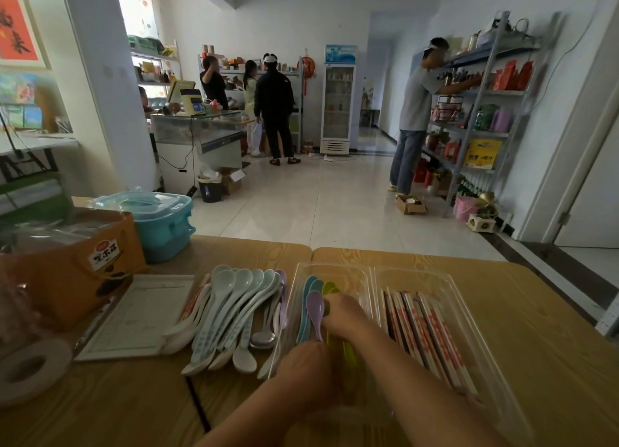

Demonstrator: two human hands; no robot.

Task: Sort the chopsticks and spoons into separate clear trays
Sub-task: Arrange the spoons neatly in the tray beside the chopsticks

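Note:
Two clear trays stand side by side on the wooden table. The left tray (355,275) holds blue spoons (310,290), a purple spoon (315,307) and green spoons (330,287). The right tray (445,279) holds wrapped chopsticks (425,332). My right hand (343,316) is inside the left tray, its fingers curled over the green spoons next to the purple spoon's bowl. My left hand (310,363) is at the tray's near end, curled at the purple spoon's handle. A pile of pale spoons (234,309) lies left of the trays, with a few wrapped chopsticks (194,301) under it.
On the table's left are an orange carton (67,265), a teal lidded container (164,225), a white sheet (134,319) and a tape roll (30,366). Beyond the table are tiled floor, people at a counter (197,135), and a person at a metal shelf (485,111).

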